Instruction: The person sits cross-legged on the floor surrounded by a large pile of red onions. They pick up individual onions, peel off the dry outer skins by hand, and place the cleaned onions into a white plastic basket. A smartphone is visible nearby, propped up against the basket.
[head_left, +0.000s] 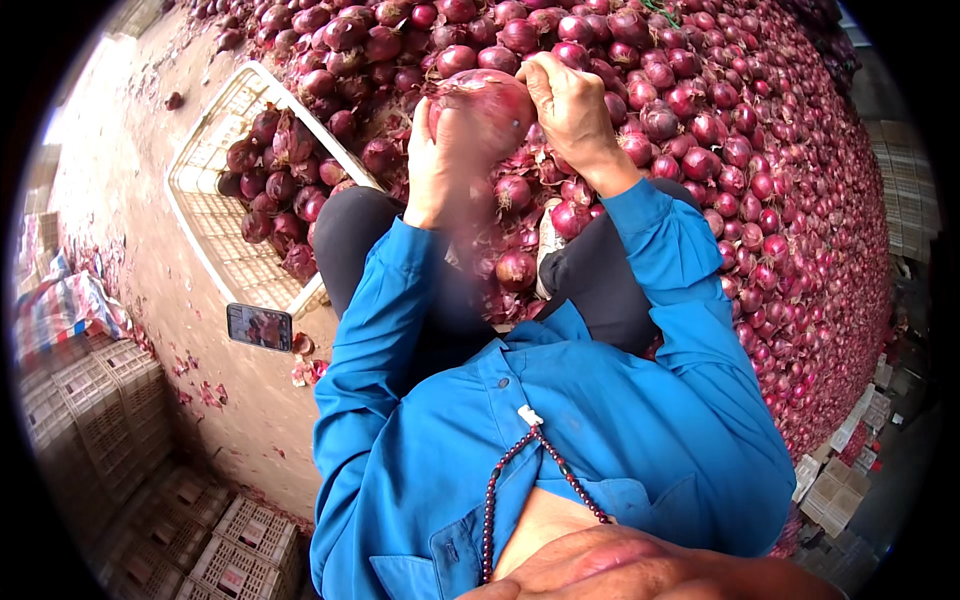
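A large red onion (495, 112) is up in front of me, above the heap. Around its left side my left hand (435, 161) is closed, with the thumb over the near face. My right hand (574, 112) is curled, its thumb and forefinger pinched at the onion's right edge. Whether loose skin is between those fingertips is too small to tell. A blurred reddish smear (469, 217) hangs below the onion and partly covers my left hand. Beneath both hands, between my bent legs, lie loose red onions (516, 270) and shed skins.
A cream plastic crate (202, 214) stands at my left knee, partly filled with red onions (281, 187). A smartphone (259, 328) is at its near corner. The onion heap (787, 202) spreads ahead and right. Stacked crates (105, 405) and a striped tarp (67, 300) are at left.
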